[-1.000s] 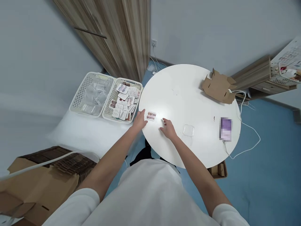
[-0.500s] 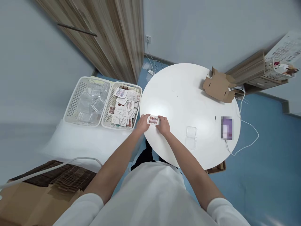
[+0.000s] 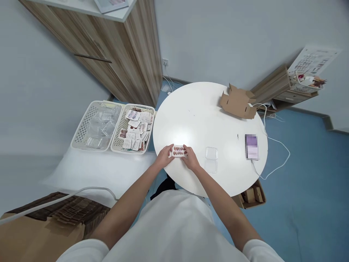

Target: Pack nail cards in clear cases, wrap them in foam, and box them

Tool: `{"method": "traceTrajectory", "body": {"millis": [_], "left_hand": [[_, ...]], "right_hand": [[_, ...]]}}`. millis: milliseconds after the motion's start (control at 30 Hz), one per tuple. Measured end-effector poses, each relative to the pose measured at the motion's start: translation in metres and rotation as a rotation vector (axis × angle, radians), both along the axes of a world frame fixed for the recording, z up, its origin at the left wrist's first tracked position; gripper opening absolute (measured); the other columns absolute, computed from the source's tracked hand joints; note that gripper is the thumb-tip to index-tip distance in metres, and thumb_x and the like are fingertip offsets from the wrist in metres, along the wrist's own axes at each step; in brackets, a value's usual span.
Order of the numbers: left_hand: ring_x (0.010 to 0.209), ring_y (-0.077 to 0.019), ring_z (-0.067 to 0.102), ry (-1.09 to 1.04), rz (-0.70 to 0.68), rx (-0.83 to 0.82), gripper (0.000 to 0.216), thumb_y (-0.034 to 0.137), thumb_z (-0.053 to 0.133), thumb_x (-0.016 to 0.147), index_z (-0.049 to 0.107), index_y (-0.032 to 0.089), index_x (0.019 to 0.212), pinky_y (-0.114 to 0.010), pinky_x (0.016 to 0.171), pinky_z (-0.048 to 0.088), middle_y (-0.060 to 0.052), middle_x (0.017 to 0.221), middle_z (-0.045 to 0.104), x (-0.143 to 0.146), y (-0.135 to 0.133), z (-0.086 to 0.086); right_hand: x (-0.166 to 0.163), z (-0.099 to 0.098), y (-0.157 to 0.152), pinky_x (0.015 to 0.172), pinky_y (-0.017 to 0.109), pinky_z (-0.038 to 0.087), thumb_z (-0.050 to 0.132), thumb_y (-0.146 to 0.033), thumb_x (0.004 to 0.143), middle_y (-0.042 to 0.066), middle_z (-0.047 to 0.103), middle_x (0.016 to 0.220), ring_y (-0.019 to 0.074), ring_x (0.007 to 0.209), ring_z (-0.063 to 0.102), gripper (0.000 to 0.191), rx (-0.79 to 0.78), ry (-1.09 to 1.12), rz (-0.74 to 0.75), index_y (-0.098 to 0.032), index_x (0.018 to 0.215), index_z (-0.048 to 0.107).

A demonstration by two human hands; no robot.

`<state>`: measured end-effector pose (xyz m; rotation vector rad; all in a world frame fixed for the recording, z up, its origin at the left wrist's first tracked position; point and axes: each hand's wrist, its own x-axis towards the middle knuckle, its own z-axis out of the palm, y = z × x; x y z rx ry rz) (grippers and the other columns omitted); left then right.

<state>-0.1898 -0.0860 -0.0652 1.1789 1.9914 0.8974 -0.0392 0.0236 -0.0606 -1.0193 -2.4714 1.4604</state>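
A small white card of press-on nails (image 3: 178,150) is held over the near left part of the round white table (image 3: 180,118), with two rows of reddish-brown nails facing up. My left hand (image 3: 163,158) pinches its left end. At the right end my right hand (image 3: 191,159) grips it between thumb and fingers. To the right of that hand lies a clear plastic case (image 3: 211,153), its lid folded open flat on the tabletop.
Left of the table stand a white basket of clear cases (image 3: 79,136) and another basket (image 3: 116,140) heaped with nail cards. An unfolded cardboard box (image 3: 236,103) lies at the back right. A blurred purple object (image 3: 251,141) with a white cable (image 3: 275,170) sits near the right edge.
My view has tilted up and shifted, so the table sits further left in it. Both hands still hold the nail card, with its face up.
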Motion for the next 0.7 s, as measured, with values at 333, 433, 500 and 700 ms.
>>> {"method": "traceTrajectory", "body": {"millis": [333,433,500,700], "left_hand": [[0.072,-0.0152,0.05,0.004,-0.212,-0.043,0.06,0.021,0.056,0.07,0.037,0.023,0.127,-0.031,0.071,0.044,-0.004,0.098,0.053,0.113,0.044,0.021],[0.08,-0.0181,0.053,0.075,-0.261,-0.113,0.059,0.023,0.056,0.071,0.038,0.022,0.126,-0.03,0.071,0.043,-0.005,0.099,0.053,0.143,0.06,0.02],[0.086,-0.0196,0.053,0.128,-0.271,-0.169,0.059,0.023,0.057,0.07,0.037,0.021,0.126,-0.03,0.071,0.042,-0.006,0.1,0.053,0.157,0.068,0.018],[0.088,-0.0188,0.054,0.217,-0.238,-0.358,0.057,0.027,0.057,0.072,0.037,0.025,0.125,-0.026,0.067,0.041,-0.005,0.103,0.053,0.176,0.073,0.013]], "right_hand": [[0.137,0.012,0.03,0.085,0.039,0.043,0.054,-0.019,0.073,0.006,0.047,0.109,0.0193,0.095,0.049,0.061,0.079,0.013,-0.079,-0.027,0.129,0.031],[0.169,0.008,0.044,0.091,0.041,0.038,0.057,-0.022,0.07,0.007,0.044,0.115,0.0235,0.109,0.041,0.061,0.105,-0.041,-0.097,-0.026,0.127,0.035],[0.182,0.003,0.052,0.093,0.042,0.036,0.059,-0.023,0.069,0.007,0.042,0.118,0.025,0.113,0.038,0.061,0.102,-0.09,-0.096,-0.026,0.126,0.036],[0.189,-0.011,0.065,0.091,0.04,0.037,0.059,-0.021,0.067,0.007,0.043,0.116,0.0248,0.111,0.039,0.058,0.097,-0.153,-0.018,-0.025,0.122,0.04]]}}
